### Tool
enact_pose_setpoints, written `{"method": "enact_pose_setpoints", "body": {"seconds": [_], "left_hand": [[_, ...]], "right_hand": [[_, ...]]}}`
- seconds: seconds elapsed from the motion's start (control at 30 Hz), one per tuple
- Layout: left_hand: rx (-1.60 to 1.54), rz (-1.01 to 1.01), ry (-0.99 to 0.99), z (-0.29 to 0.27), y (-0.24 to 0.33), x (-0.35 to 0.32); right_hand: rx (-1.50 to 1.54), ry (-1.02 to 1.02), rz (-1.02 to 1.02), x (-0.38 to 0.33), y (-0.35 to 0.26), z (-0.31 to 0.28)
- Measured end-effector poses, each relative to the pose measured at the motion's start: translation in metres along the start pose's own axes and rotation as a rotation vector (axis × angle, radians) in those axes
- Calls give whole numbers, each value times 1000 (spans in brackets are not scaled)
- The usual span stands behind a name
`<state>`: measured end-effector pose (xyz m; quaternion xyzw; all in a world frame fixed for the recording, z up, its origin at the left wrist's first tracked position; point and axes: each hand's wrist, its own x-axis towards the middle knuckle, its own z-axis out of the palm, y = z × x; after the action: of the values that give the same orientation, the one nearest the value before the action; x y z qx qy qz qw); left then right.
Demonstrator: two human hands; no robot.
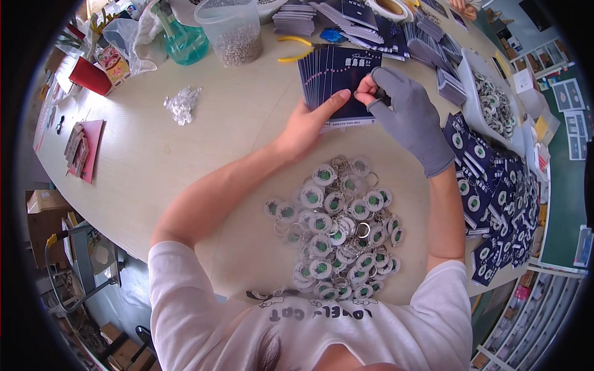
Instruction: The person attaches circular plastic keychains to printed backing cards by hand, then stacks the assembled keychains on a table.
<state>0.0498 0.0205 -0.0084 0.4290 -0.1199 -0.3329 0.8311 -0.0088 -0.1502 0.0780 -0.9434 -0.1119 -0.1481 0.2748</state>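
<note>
My bare left hand [304, 127] is closed on a fanned stack of dark blue printed cards [334, 74], its thumb lying across the front card. My right hand [408, 111], in a grey glove with bare fingertips, is at the right side of that front card. Its thumb and fingers are pinched together; anything between them is too small or hidden to make out. Between my forearms lies a heap of round clear keychains [322, 246] with green centres and metal rings.
To the right lie many blue cards with keychains [476, 204], beside a white bin [521, 139] of metal rings. Yellow-handled pliers [294, 60], a tub [216, 28], a green spray bottle [185, 46] and card stacks [297, 21] stand behind. Clear plastic pieces [182, 105] lie left.
</note>
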Motion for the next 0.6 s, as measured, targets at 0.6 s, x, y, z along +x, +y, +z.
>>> {"method": "enact_pose_setpoints", "body": {"seconds": [0.6], "left_hand": [[84,67,-1,2,-6,-5]], "right_hand": [[37,5,-63,-4,5,1]]}}
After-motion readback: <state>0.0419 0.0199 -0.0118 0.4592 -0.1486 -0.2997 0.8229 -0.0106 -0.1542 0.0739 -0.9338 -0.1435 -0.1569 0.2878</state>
